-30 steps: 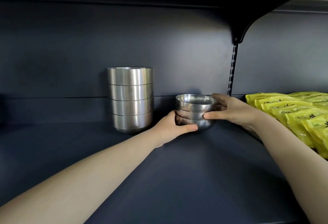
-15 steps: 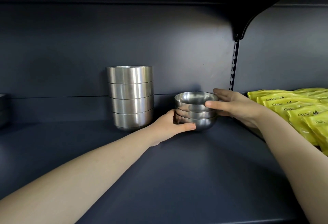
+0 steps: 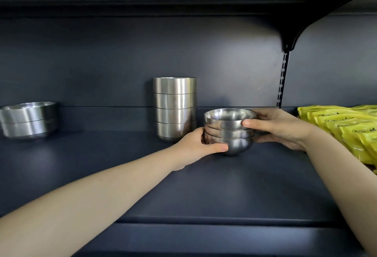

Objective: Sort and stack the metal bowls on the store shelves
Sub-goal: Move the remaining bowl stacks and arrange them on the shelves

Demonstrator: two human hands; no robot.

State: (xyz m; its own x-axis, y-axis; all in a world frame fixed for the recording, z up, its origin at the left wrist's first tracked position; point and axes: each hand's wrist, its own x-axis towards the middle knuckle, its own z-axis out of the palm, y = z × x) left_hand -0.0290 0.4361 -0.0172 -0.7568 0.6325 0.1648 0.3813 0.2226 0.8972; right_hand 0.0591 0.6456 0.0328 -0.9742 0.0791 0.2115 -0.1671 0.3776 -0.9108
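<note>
Far right, I log a batch of yellow packets [image 3: 346, 128], overlapped in leaning rows and cut off by the frame edge; the black print on them is too small for me to read. Behind them a black slotted upright [image 3: 282, 79] runs up the dark blue-grey back panel [image 3: 102, 63] to a curved black bracket [image 3: 293, 40]. A thin horizontal seam [image 3: 102, 106] crosses the panel low down.

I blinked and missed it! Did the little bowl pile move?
Yes. The left hand and right hand, still gripping it, slid the small stack of three bowls left, closer to the tall stack, and a little forward. The tall stack and yellow packets stayed put. Only the camera turned, bringing two more bowls into view at left.
</note>
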